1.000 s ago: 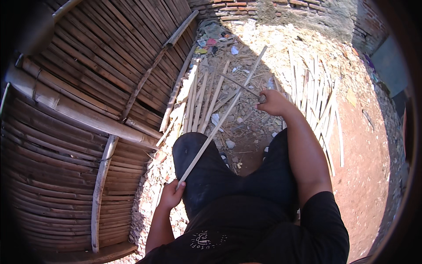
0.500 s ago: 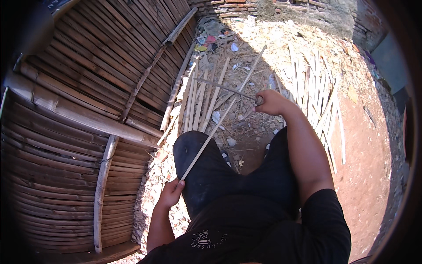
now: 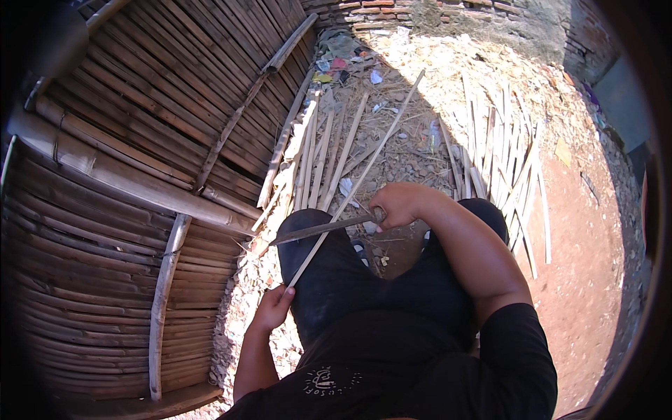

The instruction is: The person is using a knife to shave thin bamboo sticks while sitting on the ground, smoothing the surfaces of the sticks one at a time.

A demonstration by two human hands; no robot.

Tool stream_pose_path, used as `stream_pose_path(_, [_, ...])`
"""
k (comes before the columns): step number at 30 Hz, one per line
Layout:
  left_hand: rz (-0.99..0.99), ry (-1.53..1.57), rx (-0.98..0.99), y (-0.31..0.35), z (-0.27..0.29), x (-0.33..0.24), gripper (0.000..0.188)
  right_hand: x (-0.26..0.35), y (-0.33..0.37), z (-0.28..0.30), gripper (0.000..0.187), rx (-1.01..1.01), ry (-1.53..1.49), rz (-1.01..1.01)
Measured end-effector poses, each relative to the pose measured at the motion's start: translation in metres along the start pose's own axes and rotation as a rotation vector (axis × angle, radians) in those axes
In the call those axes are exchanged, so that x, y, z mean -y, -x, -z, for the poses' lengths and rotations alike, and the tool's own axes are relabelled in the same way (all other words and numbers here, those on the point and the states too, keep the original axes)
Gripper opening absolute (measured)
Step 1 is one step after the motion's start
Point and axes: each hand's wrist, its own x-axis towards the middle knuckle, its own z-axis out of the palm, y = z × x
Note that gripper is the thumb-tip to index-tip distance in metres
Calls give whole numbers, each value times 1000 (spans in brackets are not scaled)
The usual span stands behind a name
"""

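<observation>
My left hand (image 3: pixel 273 308) grips the near end of a long, thin bamboo strip (image 3: pixel 371 164) beside my left thigh. The strip slants away over my left knee toward the far ground. My right hand (image 3: pixel 396 206) is closed round the handle of a machete (image 3: pixel 315 229), in front of and between my knees. Its long dark blade points left and crosses over the strip above my left thigh. Whether the blade touches the strip I cannot tell. Most of the handle is hidden in my fist.
Several bamboo strips (image 3: pixel 323 157) lie beyond my left knee, and a larger pile of strips (image 3: pixel 500 154) lies to the right. A bamboo slat wall (image 3: pixel 126 175) runs along my left. Rubble and scraps cover the ground up to a brick wall (image 3: pixel 483 24).
My right hand has brought the machete nearer along the strip, down and to the left, from beyond my knees to over my left thigh. My left hand and the strip have stayed put.
</observation>
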Motion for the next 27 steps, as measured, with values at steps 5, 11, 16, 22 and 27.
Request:
stream_pose_path(5, [-40, -18, -20, 1, -3, 4, 47, -42, 16, 18, 52, -229, -23, -185])
stream_pose_path(11, [-18, -2, 2, -1, -2, -4, 46, -81, 39, 41, 69, -583, -326, -622])
stream_pose_path(16, [-30, -3, 2, 4, -2, -12, 41, -54, 23, 28, 62, -309, -144, -383])
stream_pose_path(22, [-15, -65, 2, 6, -2, -23, 45, -10, 5, 3, 50, -40, -39, -32])
stream_pose_path(27, [-40, -96, -23, 5, -3, -15, 47, -48, 17, 21, 49, -147, -79, -167])
